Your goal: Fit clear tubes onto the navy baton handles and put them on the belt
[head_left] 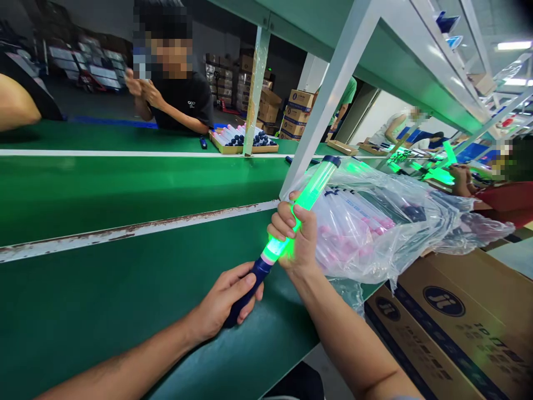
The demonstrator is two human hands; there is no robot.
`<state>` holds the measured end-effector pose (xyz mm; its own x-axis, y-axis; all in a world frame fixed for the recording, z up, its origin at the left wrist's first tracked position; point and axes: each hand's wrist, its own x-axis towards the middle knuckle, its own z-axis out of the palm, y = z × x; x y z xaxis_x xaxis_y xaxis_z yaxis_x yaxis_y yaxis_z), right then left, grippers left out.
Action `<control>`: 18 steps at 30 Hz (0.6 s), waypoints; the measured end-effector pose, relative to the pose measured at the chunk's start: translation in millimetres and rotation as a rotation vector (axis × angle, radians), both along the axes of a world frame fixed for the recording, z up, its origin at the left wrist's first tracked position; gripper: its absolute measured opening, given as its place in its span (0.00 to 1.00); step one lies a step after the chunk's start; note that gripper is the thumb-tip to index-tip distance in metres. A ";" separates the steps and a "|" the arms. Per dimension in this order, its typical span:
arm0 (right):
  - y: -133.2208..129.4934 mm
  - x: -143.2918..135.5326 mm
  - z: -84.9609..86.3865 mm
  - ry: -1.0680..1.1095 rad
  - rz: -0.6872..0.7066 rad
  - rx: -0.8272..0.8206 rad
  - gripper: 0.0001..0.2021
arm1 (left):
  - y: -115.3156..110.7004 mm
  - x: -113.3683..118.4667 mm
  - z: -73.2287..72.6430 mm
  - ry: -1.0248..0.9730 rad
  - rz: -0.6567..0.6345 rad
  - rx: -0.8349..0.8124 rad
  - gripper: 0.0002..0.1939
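A light stick (311,191) glows bright green above the green bench, tilted up to the right. Its dark blue handle (259,270) is wrapped by the fingers of my left hand (227,297). Higher up, my right hand (297,230) is closed around the lit clear tube, which ends in a dark cap. Just right of that hand, a clear plastic bag (400,244) lies on the bench. Several unlit light sticks (353,214) with white tubes and pink parts show through it.
A white metal post (328,94) rises close behind the light stick, under an overhead shelf. Printed cardboard boxes (470,311) stand at the lower right. Across the bench a person in a black shirt (179,100) sits near a tray (250,149) of light sticks. Other people work at far right.
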<state>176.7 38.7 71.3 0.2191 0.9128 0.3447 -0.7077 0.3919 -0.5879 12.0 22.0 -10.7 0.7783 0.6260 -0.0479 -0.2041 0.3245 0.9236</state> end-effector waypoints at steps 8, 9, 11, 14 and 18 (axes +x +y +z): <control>-3.0 -9.3 16.3 -0.145 -0.014 0.024 0.10 | -6.2 -1.3 -5.8 0.038 0.104 0.192 0.17; -6.6 -8.4 22.2 -0.198 -0.010 0.057 0.10 | -6.4 -3.3 -7.3 0.060 0.114 0.223 0.18; -16.0 -6.2 34.9 -0.302 -0.019 0.135 0.11 | -6.0 -7.6 -6.2 0.122 0.102 0.308 0.21; -29.0 -5.2 48.3 -0.408 -0.034 0.203 0.07 | -3.5 -7.8 10.5 0.154 0.057 0.499 0.27; -35.5 -12.2 50.9 -0.443 -0.081 0.170 0.07 | -3.3 7.4 44.2 0.132 0.091 0.798 0.23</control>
<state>164.5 3.2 122.2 0.0855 0.8216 0.5637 -0.3672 0.5519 -0.7487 19.4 18.7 33.5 0.7419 0.5712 0.3511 -0.0707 -0.4541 0.8882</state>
